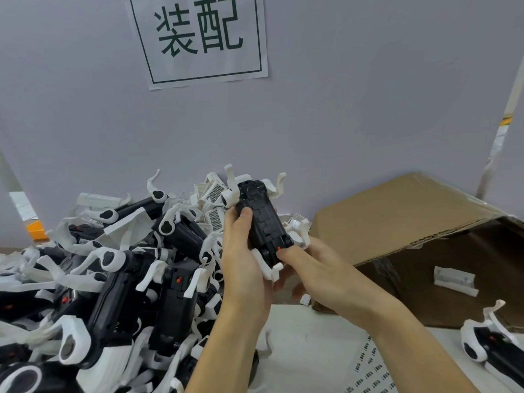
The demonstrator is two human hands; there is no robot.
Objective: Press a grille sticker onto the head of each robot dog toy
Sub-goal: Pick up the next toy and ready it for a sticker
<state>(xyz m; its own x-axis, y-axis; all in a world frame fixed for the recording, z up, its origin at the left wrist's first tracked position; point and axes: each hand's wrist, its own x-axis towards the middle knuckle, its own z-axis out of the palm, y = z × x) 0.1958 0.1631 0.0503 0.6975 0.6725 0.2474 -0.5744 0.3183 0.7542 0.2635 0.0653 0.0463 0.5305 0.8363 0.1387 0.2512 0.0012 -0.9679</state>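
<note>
I hold one black-and-white robot dog toy [262,219] belly-up above the table, its white legs sticking out. My left hand [243,256] grips its left side, thumb on the black underside. My right hand [314,268] holds its near end, with the thumb tip at a small red switch [278,248]. A big heap of the same robot dog toys [113,279] fills the left half of the view. A sheet of stickers [371,370] lies on the table under my right forearm. The held toy's head is hidden from me.
An open cardboard box [397,219] lies on its side at the right, with a white plastic part [455,280] inside. Another robot dog [487,344] sits at the right edge. A grey wall with a paper sign [198,38] stands behind.
</note>
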